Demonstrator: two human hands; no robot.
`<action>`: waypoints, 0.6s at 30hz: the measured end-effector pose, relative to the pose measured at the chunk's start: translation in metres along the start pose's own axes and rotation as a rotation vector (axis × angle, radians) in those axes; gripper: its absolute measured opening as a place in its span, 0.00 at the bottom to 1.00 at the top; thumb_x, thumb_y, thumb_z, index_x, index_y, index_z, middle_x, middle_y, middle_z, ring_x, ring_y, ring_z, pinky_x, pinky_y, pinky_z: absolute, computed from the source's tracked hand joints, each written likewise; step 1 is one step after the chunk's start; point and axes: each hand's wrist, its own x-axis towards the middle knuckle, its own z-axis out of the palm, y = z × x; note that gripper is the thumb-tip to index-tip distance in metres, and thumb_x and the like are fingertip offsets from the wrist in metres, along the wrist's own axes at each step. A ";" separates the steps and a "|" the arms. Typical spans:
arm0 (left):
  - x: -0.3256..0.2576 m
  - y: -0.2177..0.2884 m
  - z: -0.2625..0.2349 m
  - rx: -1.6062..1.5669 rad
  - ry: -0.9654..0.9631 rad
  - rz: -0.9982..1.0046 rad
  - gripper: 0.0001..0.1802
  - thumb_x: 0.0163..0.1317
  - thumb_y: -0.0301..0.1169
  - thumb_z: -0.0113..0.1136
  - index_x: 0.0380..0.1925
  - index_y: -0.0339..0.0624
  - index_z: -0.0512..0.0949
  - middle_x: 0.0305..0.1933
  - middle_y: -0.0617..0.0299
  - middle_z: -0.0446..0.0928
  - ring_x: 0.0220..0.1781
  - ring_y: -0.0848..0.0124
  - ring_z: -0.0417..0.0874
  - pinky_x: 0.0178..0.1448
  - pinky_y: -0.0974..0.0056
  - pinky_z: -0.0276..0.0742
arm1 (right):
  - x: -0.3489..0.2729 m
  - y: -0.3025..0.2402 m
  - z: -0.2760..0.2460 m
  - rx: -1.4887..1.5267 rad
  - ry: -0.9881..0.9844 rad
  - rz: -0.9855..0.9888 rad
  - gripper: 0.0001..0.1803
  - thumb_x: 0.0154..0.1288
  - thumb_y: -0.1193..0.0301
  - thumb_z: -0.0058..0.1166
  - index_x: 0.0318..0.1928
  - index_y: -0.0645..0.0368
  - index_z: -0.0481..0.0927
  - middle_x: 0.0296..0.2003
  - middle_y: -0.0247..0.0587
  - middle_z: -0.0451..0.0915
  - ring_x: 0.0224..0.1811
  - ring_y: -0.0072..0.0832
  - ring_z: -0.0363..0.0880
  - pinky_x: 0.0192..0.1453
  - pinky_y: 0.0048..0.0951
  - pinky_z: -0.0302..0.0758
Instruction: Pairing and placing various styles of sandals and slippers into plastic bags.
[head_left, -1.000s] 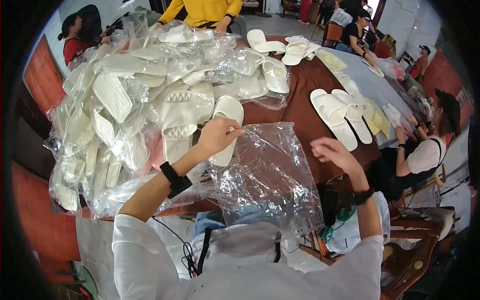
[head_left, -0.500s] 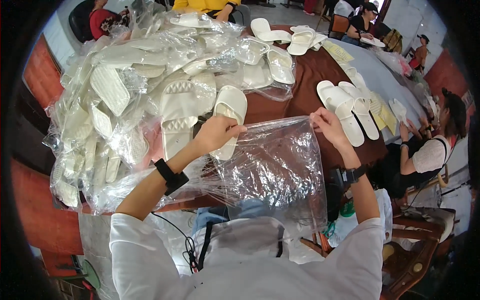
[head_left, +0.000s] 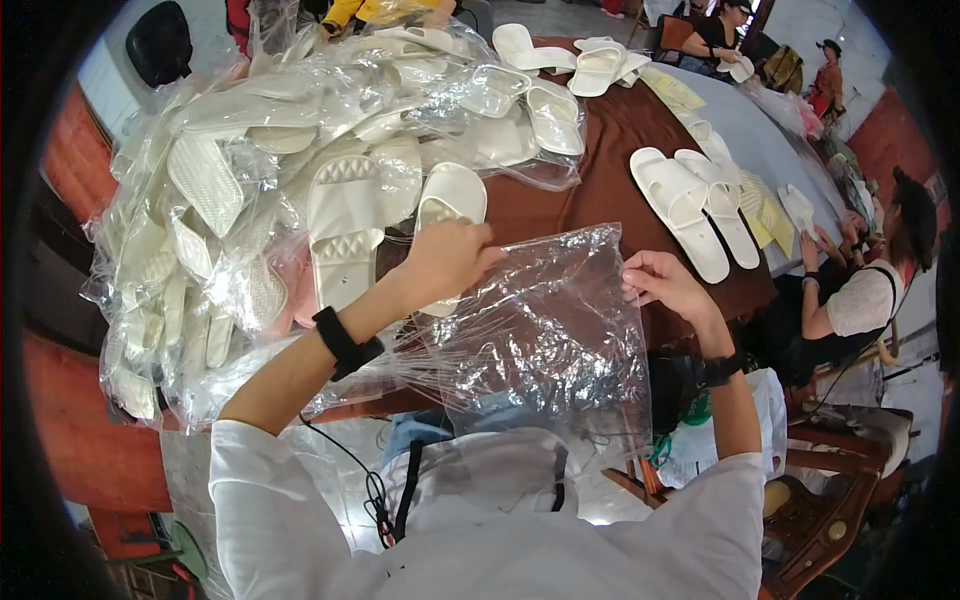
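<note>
Bagged slippers (head_left: 210,185) lay heaped at left. The left hand (head_left: 448,262) pinched the upper-left corner of the clear bag (head_left: 560,315), which overhung the brown-covered table (head_left: 602,165). The right hand (head_left: 668,285) curled at the bag's right edge; grip could not be determined.

This looks like a small, rather makeshift workshop where slippers are handled in bulk. A great heap of white slippers (head_left: 205,180), many inside clear plastic bags (head_left: 545,175), crowds a table under brown cloth (head_left: 600,180), with a loose pair (head_left: 672,205) near its right edge. At a second, grey table (head_left: 765,150) alongside sits a person in a pale-sleeved top (head_left: 862,300); another person in black (head_left: 708,45) sits farther along. The seats (a wooden chair (head_left: 832,525) and a black-backed one (head_left: 160,45)) do not match.
</note>
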 end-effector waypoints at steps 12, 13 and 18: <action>0.096 0.066 0.029 -0.824 0.072 -0.057 0.16 0.60 0.41 0.62 0.30 0.36 0.84 0.26 0.56 0.83 0.26 0.67 0.83 0.36 0.62 0.78 | -0.005 -0.008 0.024 -0.020 0.068 -0.173 0.10 0.72 0.67 0.52 0.39 0.62 0.79 0.29 0.30 0.79 0.30 0.16 0.78 0.34 0.18 0.77; 0.096 0.065 0.030 -0.888 0.099 -0.094 0.15 0.59 0.40 0.63 0.28 0.36 0.84 0.24 0.58 0.82 0.22 0.70 0.82 0.33 0.63 0.78 | -0.006 -0.008 0.022 0.002 0.107 -0.152 0.11 0.73 0.67 0.51 0.39 0.62 0.78 0.28 0.30 0.78 0.29 0.16 0.77 0.33 0.19 0.77; 0.091 0.060 0.018 -0.918 -0.021 -0.168 0.19 0.61 0.44 0.61 0.31 0.38 0.85 0.23 0.59 0.82 0.21 0.70 0.82 0.32 0.63 0.77 | -0.006 0.002 0.026 -0.012 0.245 -0.170 0.11 0.75 0.66 0.47 0.37 0.60 0.76 0.24 0.29 0.73 0.25 0.16 0.75 0.31 0.20 0.76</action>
